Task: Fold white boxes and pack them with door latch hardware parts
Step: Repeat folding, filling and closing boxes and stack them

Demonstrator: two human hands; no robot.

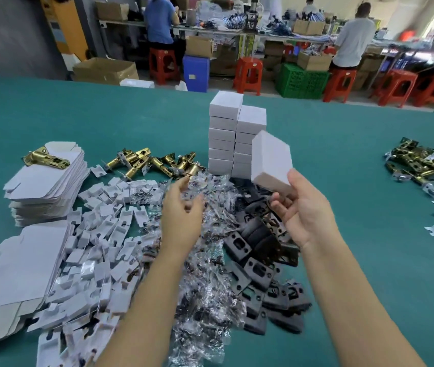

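Observation:
My right hand (pixel 304 210) holds a closed white box (pixel 271 161) by its near end, tilted, just in front of two stacks of closed white boxes (pixel 233 136). My left hand (pixel 182 210) hovers with relaxed fingers over a heap of clear screw bags (pixel 205 260) and holds nothing. Brass latch bolts (pixel 155 162) lie left of the stacks. Black strike plates (pixel 261 250) are piled below my right hand. Flat unfolded box blanks (pixel 43 186) are stacked at the left, one brass latch (pixel 45 157) on top.
White cardboard inserts (pixel 104 234) spread across the green table (pixel 369 234) at the left. More brass latches (pixel 420 162) lie at the far right. Beyond the table edge are red stools, crates, cartons and people seated at benches.

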